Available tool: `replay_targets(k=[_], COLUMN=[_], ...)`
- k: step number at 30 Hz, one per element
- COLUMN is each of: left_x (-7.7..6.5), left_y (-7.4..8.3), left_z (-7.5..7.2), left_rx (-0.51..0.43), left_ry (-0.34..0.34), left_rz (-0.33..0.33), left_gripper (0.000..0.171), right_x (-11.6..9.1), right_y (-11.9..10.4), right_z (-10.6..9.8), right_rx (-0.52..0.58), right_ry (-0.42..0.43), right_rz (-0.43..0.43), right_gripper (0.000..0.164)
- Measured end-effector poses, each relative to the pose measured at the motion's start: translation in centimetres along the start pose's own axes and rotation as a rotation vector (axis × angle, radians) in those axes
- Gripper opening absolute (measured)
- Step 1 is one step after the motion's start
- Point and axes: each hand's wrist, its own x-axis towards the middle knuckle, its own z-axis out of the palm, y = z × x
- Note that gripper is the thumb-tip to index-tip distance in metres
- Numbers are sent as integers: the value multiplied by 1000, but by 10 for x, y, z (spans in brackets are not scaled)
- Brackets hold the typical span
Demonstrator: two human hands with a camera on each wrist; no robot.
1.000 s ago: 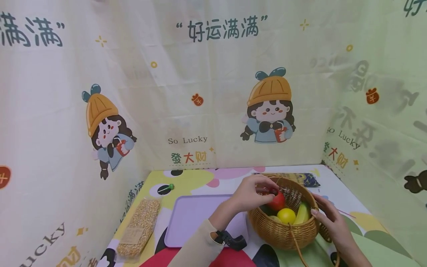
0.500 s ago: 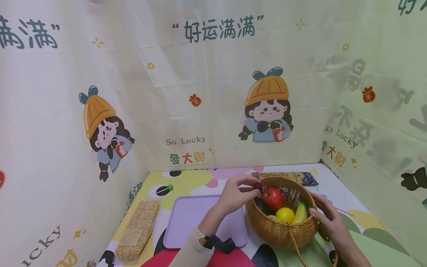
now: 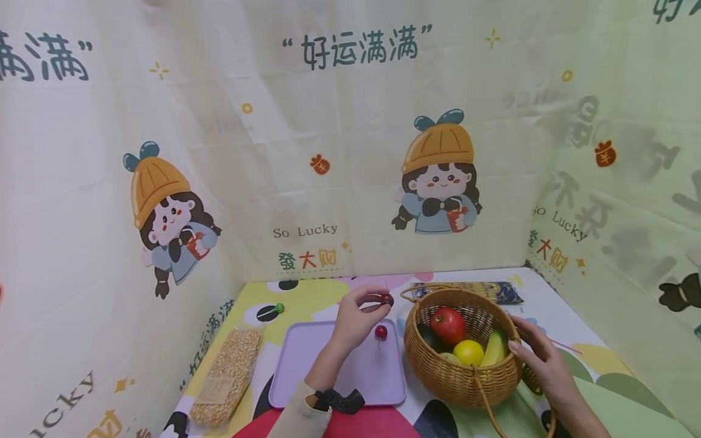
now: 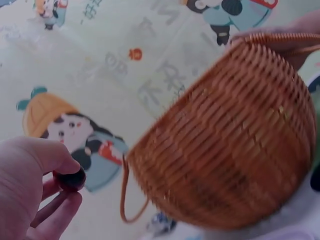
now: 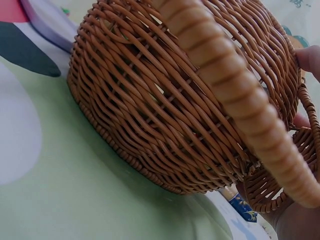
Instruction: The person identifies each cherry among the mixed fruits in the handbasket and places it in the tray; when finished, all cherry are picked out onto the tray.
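Note:
My left hand [image 3: 355,316] pinches a dark red cherry [image 3: 387,300] between thumb and fingertips, above the back right of the lilac tray [image 3: 306,365]. A thin stem points up from it. Another red cherry [image 3: 380,332] with a stem shows against the tray below. My right hand [image 3: 542,359] holds the right side of the wicker basket [image 3: 460,389], thumb at the rim. Inside the basket are a red apple [image 3: 448,325], a yellow lemon [image 3: 468,353], a banana [image 3: 495,349], a dark item [image 3: 429,337] and a partly hidden pale round one.
A clear bag of corn kernels [image 3: 229,377] lies left of the tray. Behind the basket is a dark blue patterned packet [image 3: 501,293]. A small green item [image 3: 279,308] sits at the back left. Printed cloth walls [image 3: 350,152] enclose the table.
My left hand has drawn the dark cherry out of the basket and moved left over the tray. The tray's cherry and the basket's left handle have come into sight. My right hand has stayed put.

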Motion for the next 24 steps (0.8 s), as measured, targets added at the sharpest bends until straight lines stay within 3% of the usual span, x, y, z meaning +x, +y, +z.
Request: replay_targets(k=[3,13,24], left_x=[-5,-22,-35], left_y=[-15,-59,-88], left_z=[-10,-43,-54], left_rx=[-9,99,201], left_ry=[18,127,110], left_rz=[-10,-73,-124], left_gripper=[26,24,24], right_x=[-1,0,0], right_y=[0,-2,-1], right_z=[0,2,2], right_rx=[-1,14,16], right_ry=[2,4,0], right_rz=[-4,-25,-34], right_gripper=[60,60,59])
